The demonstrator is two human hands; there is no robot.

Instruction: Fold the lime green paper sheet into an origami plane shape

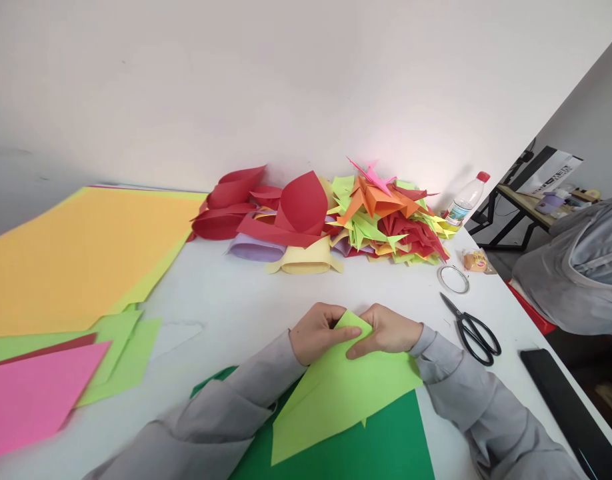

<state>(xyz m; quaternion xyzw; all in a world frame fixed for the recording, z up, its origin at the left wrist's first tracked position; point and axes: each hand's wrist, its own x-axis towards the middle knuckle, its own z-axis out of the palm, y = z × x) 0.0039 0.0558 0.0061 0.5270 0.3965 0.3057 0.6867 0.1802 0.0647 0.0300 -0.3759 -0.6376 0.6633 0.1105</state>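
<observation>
Holding the light green sheet [346,400] by its top corner, both hands pinch it closed between thumb and fingers. The left hand [319,337] has its thumb pointing to the right across the paper; the right hand [386,330] lays its thumb toward the left, a little lower. The forearms, in grey sleeves, come from the two lower sides and meet at the middle. The sheet is over a dark green sheet [381,447] on the white table [226,287].

Most fingers are hidden behind the paper or curled. The dark green sheet is partly covered by the light one and by the left sleeve, and the lower edge of the view cuts it. A black flat object [576,407] is also cut there; I cannot tell what it is.

The clear bottle [469,200] with red cap stands near the wall; whether the yellow at its bottom is liquid, I cannot tell. A small transparent packet [476,261] holds something orange-brown. On the far desk, a purple container [550,202] is too small for seeing its content.
</observation>
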